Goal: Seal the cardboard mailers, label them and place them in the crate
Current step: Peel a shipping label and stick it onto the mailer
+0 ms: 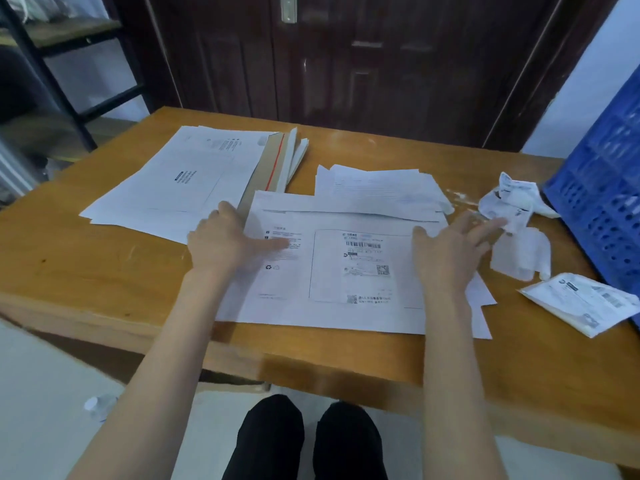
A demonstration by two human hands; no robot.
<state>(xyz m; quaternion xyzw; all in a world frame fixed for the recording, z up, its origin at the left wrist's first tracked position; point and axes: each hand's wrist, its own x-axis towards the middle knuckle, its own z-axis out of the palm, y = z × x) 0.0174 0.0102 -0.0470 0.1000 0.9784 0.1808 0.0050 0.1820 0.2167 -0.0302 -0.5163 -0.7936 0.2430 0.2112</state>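
A white cardboard mailer (332, 306) lies flat on the wooden table (104, 271) in front of me, with a printed shipping label (367, 258) stuck on its face. My left hand (225, 240) presses flat on the mailer's left edge, fingers straight. My right hand (453, 247) rests open on its right side, fingers stretched toward the crumpled backing paper (512, 199). A stack of more white mailers (173, 181) lies at the back left, one showing its brown flap with a red tear strip (273, 161). The blue plastic crate (602, 188) stands at the right edge.
Loose paper sheets (377, 185) lie behind the mailer. Peeled backing scraps (523, 254) and a small label sheet (581, 303) sit near the crate. A dark wooden door (346, 57) is behind the table and a metal shelf (69, 64) at the left.
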